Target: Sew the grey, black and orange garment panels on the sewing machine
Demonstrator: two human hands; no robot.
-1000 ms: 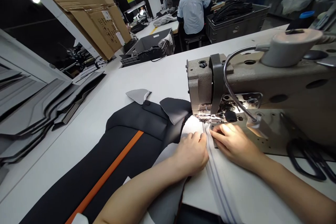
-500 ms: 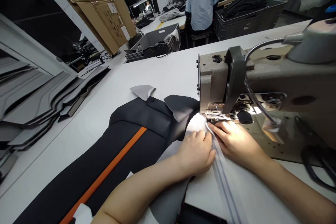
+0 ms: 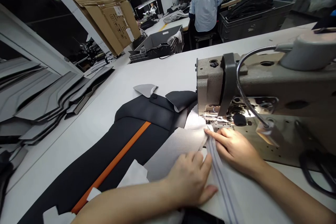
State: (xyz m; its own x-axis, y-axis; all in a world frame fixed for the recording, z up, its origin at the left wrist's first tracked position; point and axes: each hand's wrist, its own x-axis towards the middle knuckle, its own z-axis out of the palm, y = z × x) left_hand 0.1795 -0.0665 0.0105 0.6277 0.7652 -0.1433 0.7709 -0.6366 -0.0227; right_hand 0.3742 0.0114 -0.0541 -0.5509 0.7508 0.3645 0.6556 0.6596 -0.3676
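Observation:
A black fabric cover [image 3: 131, 122] with an orange stripe [image 3: 115, 162] lies across the white table [image 3: 162, 73]. Its grey-white backing [image 3: 178, 145] and a white strip with two grey lines [image 3: 223, 182] run under the sewing machine [image 3: 262, 87]. My left hand [image 3: 190, 178] lies flat on the backing, fingers apart, a little short of the needle area. My right hand [image 3: 235, 148] presses the strip down right at the presser foot [image 3: 214, 120], index finger stretched out toward it.
Stacks of grey cut panels [image 3: 39, 101] fill the left side. Black scissors [image 3: 315, 168] lie at the right by the machine base. Cardboard boxes [image 3: 105, 3], a grey crate [image 3: 157, 43] and a seated person in a light blue shirt [image 3: 206, 5] are farther back.
My left hand has slid back toward me along the backing, away from the presser foot. The right hand stays at the foot. More grey-white backing shows.

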